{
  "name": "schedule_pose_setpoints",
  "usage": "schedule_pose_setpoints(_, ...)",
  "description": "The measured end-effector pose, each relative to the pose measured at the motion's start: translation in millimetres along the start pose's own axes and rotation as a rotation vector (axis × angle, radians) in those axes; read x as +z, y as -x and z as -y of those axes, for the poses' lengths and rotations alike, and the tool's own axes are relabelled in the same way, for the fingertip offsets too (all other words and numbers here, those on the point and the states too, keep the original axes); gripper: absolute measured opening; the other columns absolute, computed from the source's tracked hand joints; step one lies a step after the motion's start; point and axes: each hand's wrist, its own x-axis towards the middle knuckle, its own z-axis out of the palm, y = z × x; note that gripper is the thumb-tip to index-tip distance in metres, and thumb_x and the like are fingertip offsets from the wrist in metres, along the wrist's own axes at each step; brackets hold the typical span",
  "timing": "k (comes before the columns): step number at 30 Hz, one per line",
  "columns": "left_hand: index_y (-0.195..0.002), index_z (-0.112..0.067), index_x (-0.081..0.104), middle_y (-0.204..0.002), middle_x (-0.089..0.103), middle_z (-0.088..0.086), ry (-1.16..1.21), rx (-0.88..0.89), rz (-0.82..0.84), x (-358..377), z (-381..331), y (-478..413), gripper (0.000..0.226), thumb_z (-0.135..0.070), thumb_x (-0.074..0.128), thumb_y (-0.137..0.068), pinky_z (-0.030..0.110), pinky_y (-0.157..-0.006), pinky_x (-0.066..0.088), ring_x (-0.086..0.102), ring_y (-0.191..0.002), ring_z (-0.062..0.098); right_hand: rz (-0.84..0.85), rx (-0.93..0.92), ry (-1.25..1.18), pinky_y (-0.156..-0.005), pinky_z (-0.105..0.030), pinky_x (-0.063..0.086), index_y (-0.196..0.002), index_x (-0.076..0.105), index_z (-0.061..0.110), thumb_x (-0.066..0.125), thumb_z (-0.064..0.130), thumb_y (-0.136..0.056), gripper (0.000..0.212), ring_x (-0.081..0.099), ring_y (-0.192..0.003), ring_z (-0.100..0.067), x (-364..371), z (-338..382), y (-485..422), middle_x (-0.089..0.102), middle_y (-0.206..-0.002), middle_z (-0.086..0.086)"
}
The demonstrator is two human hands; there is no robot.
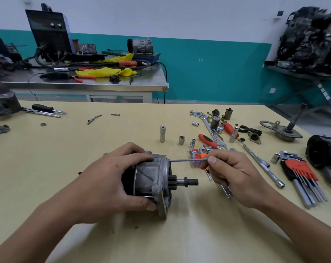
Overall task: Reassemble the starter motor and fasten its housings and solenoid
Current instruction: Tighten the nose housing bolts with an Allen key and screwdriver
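Teal-and-white workshop walls stand behind a pale yellow desk point(66, 149), seen from above by the person working at it. Near the middle of the desk lies the starter motor point(151, 179), on its side. Its dark round body points left, and its grey cast housing and flange face right. A short toothed shaft point(189, 181) sticks out towards the right, and the lower edge of the flange appears to rest on the desk.

The left hand point(111, 179) wraps the motor's body, with fingers over the top and thumb underneath, so this grip is full and closed round it. The right hand point(234, 173) pinches a thin steel rod point(187, 160) between thumb and fingertips. The rod's far end meets the top of the flange. Whether it is a long bolt or a hex key cannot be told.

To the right lie loose sockets point(162, 133), an orange-handled screwdriver point(210, 141) and a hex key set point(301, 175).

The motor looks dense, rigid and heavy for its size. Its round body would likely roll if released. The safest hold is probably round the body or the housing, not the shaft or its teeth. The rod looks light and slim, and a pinch near its end probably suits it, kept straight so it does not bind or slip.
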Motion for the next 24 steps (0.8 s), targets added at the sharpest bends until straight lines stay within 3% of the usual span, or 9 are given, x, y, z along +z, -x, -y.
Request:
schedule_pose_setpoints(10, -0.13, -0.044, 0.056, -0.128, 0.042, -0.032, -0.02, -0.011, 0.01, 0.0, 1.1, 0.7, 0.09, -0.081, 0.073, -0.05, 0.032, -0.096, 0.048, 0.052, -0.114, -0.004, 0.001, -0.107, 0.234, -0.051, -0.023, 0.029, -0.087, 0.069, 0.017, 0.047, 0.026, -0.096, 0.026, 0.034, -0.051, -0.009, -1.9, 1.0, 3.3, 0.042, -0.056, 0.005)
schedule_pose_setpoints(14, -0.13, -0.046, 0.055, -0.13, 0.041, -0.033, -0.031, -0.013, 0.018, -0.3, 0.5, 0.7, 0.088, -0.082, 0.071, -0.051, 0.032, -0.096, 0.048, 0.051, -0.115, -0.005, -0.008, -0.299, 0.562, -0.058, -0.018, 0.037, -0.098, 0.071, 0.013, 0.051, 0.023, -0.098, 0.022, 0.049, -0.063, -0.007, -7.5, 5.8, 3.7, 0.057, -0.07, 0.013)
schedule_pose_setpoints(19, -0.129, -0.049, 0.055, -0.132, 0.041, -0.032, -0.023, -0.033, 0.028, -0.8, -1.1, 0.9, 0.088, -0.083, 0.071, -0.05, 0.032, -0.096, 0.048, 0.051, -0.116, -0.005, 0.023, -0.6, 0.929, -0.067, -0.029, 0.047, -0.104, 0.071, 0.004, 0.046, 0.022, -0.101, 0.031, 0.052, -0.076, -0.018, -15.7, 10.4, 3.5, 0.062, -0.085, -0.002)
schedule_pose_setpoints(24, -0.13, -0.049, 0.052, -0.132, 0.04, -0.033, -0.046, -0.029, 0.048, -1.8, -5.1, 1.0, 0.085, -0.079, 0.071, -0.053, 0.031, -0.098, 0.046, 0.05, -0.117, -0.005, 0.024, -0.57, 0.851, -0.07, -0.025, 0.044, -0.105, 0.071, 0.007, 0.052, 0.021, -0.101, 0.024, 0.048, -0.076, -0.01, -14.1, 9.5, 2.7, 0.058, -0.083, 0.004)
